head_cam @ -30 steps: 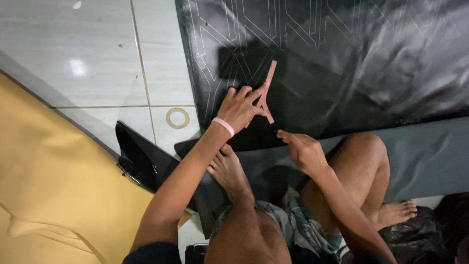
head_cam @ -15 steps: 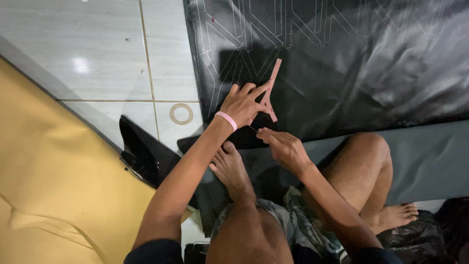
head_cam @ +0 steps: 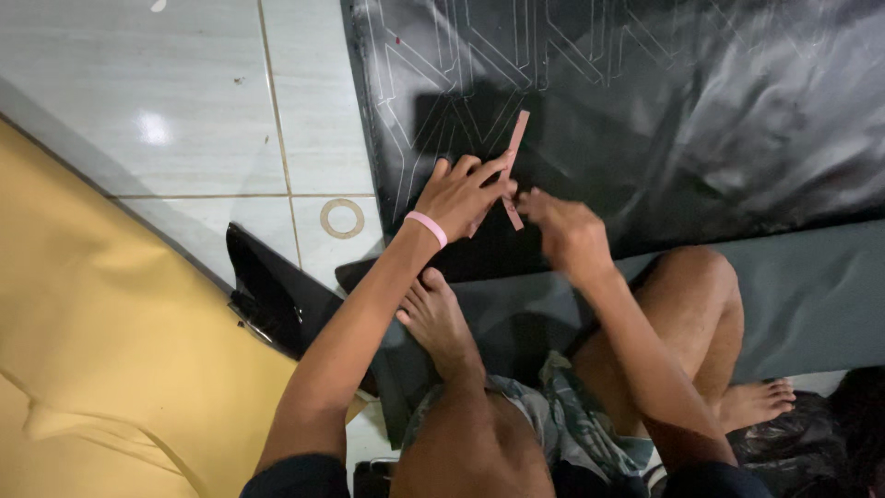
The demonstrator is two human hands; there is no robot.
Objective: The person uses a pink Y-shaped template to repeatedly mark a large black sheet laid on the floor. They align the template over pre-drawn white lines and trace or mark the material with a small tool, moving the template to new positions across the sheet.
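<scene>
Left hand (head_cam: 461, 195), pink band at the wrist, lies fingers spread on the black glossy sheet with pale traced lines (head_cam: 664, 101) – fingertips pressing against a thin pinkish-brown strip (head_cam: 513, 166) that stands slanted on the sheet. Right hand (head_cam: 564, 231) just beside it, fingers curled at the strip's lower end – blurred, can't tell if it's pinching. Sheet covers the white tiled floor (head_cam: 184, 101) ahead of the folded legs; a small tan ring (head_cam: 342, 219) sits on a tile left of the sheet, yellow fabric (head_cam: 101, 350) at far left

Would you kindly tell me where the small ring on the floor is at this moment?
In the head view, the ring lies on the tiled floor, just left of the black sheet and left of the left hand.
</scene>
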